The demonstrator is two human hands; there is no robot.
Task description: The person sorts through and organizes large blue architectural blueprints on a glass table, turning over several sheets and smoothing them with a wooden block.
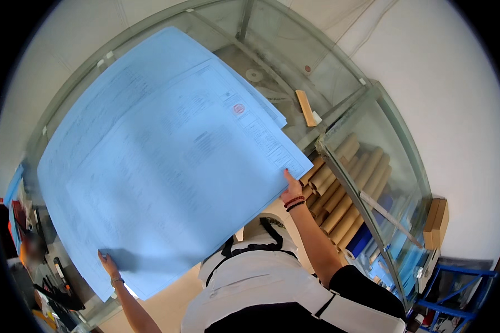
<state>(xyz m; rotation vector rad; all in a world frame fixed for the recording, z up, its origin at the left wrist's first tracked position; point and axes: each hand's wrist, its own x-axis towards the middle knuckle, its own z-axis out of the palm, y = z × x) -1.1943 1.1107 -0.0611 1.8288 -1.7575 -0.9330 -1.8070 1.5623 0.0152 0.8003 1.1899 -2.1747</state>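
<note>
Hands to paper: the large blue sheet (178, 177) spreads toward 9 o'clock from the right hand (293, 187) and toward 1 o'clock from the left hand (108, 265); its long axis runs from 8 to 2, and neither hand is nearer, since both touch paper.
Right fingers: closed on the sheet's 3 o'clock corner, a fingertip showing on top; whatever is beneath the paper is hidden.
Left fingers: touching the paper near its 7 o'clock end; whether they pinch an edge or merely rest there, I cannot tell.
Beads: a dark red and black pair (295, 203) circles the right wrist.
Red stamp: a small round mark (238, 108) on the sheet, toward 11 from the right hand.
Paper beneath: more blue sheets (108, 105) show past the top one toward 10 and 12.
Glass surface: the dusty surface (280, 58) under the paper, bare toward 1.
Wood strip: a short pale piece (304, 108) toward 12 from the right hand.
Cardboard tubes: a brown pile (353, 194) behind glass, toward 3 from the right hand.
</note>
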